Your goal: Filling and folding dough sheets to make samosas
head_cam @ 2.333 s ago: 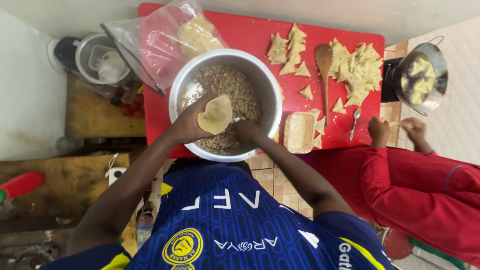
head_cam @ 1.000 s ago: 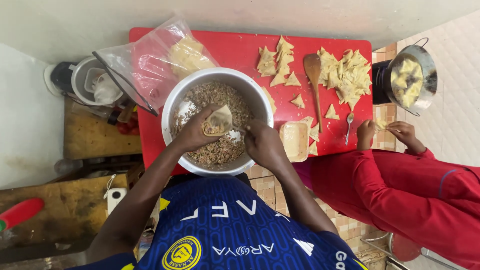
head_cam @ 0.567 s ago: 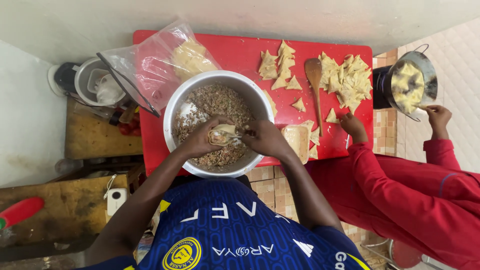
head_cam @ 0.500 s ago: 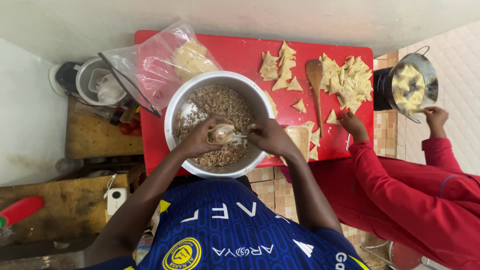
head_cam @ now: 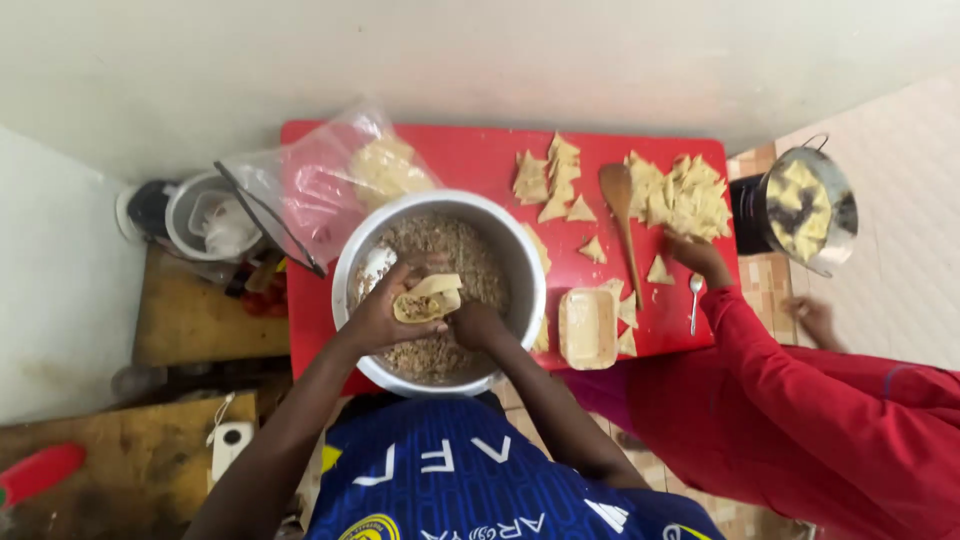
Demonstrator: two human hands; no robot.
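1. At the far left we see a red-handled tool lying on a worn wooden surface, with a small white gadget near it.
2. Further up, a clear jug stands just beside the red tabletop, and a clear plastic bag of pale dough sheets rests on the tabletop's left end.
3. Our left hand cradles a folded pastry cone over the large metal bowl of minced filling; its fingers curl around the cone, which shows filling at its open mouth.
4. Our right hand touches the cone's right edge above the filling; its fingers are bunched together, and we cannot tell whether they pinch the dough.
5. Just right of the bowl sits a small pale rectangular tray.
6. A wooden spoon lies between scattered folded triangles and a larger heap of them.
7. Another person's hand, in a red sleeve, rests at that heap, beside a metal spoon.
8. At the far right, a metal pot holds more pale pieces.
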